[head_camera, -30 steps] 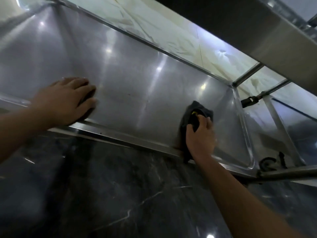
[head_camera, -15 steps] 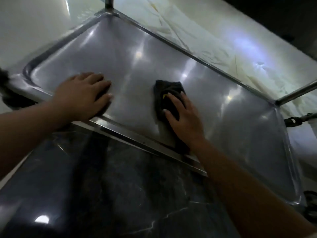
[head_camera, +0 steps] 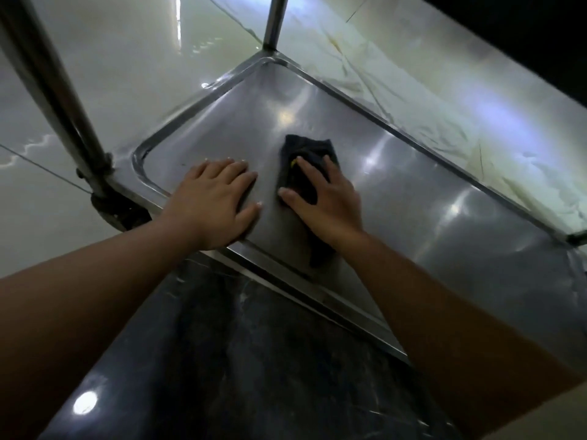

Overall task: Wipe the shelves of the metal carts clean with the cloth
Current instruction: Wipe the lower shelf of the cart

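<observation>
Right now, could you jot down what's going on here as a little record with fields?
activity: wiping a metal cart shelf
shelf: shiny steel tray with a raised rim
cloth: dark, lying on the shelf under the right hand
right hand: fingers spread, pressing the cloth flat
left hand: flat on the shelf beside the cloth, holding nothing
posts: upright metal tubes at the shelf's corners
floor: pale and glossy beyond the cart, dark marble nearer
</observation>
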Demonstrator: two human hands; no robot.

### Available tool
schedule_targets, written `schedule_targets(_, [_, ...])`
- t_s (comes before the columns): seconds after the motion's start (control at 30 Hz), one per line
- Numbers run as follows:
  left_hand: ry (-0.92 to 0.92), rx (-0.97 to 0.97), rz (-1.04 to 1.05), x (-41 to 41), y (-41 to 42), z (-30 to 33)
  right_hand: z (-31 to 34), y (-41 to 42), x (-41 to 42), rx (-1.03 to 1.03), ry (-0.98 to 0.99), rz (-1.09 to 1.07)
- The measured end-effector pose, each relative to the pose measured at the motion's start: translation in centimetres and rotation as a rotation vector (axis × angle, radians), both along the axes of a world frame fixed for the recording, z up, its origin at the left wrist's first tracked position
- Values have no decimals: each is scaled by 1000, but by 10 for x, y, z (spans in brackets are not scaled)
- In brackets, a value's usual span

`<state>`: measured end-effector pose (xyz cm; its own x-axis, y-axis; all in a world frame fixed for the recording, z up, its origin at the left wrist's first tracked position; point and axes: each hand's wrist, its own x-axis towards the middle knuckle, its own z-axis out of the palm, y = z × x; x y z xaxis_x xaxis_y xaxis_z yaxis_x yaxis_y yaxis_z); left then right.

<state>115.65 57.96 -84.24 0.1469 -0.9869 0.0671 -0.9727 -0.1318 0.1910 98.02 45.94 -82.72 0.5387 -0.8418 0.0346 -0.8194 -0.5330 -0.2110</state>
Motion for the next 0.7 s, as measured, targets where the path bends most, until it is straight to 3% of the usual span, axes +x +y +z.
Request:
schedule_targets(0.1, [-8,3,24,0,0,-1,-1,18,-4,12,-3,310])
schedule_targets(0.2, [-5,20,17,1,0,-4,-1,3,-39,-32,-115,383])
schedule_targets(0.3, [-16,32,12,-1,0,-3,-5,-31,-76,-131,-154,201])
schedule_targets(0.5, [7,38,11,-2,0,-2,-8,-102,-106,-49,-91,-487])
schedule_targets(0.7, [-14,49,21,-4,4,2,9,-163,-67,212,-41,-405])
